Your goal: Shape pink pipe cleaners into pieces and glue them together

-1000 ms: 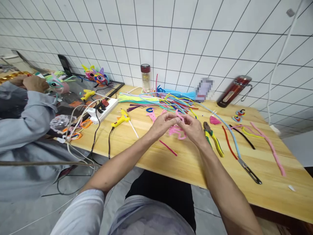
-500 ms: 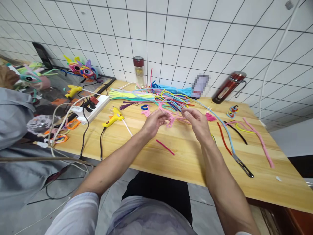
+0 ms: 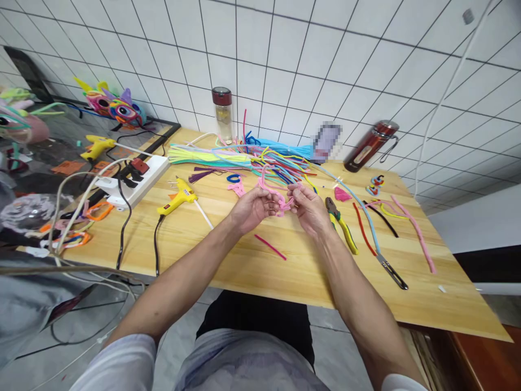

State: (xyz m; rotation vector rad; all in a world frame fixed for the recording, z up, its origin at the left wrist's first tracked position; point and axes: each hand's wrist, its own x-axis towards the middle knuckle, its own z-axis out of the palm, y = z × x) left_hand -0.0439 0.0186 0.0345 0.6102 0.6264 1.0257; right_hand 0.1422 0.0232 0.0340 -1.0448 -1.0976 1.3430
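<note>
A pink pipe-cleaner piece [image 3: 282,205], bent into loops, is held between my two hands above the middle of the table. My left hand [image 3: 253,209] is closed on its left side, fingers curled. The fingertips of my right hand [image 3: 310,208] pinch its right end. Behind them lies a loose heap of coloured pipe cleaners [image 3: 220,157]. Just left of my left hand are a small pink shape [image 3: 236,188] and a blue ring [image 3: 233,178]. A short magenta stick [image 3: 270,247] lies in front of my hands.
To the left are a yellow glue gun [image 3: 178,199], a white power strip [image 3: 140,182] and loose cables. On the right lie pliers [image 3: 345,231], black-handled scissors or snips [image 3: 393,271] and loose pipe cleaners. A glass bottle [image 3: 223,117] and a red flask [image 3: 372,145] stand at the back.
My right hand has moved inward, closer to my left, and now grips the pink piece. The pliers have come into sight beside my right forearm. The view has shifted, and less of the neighbour's sleeve shows.
</note>
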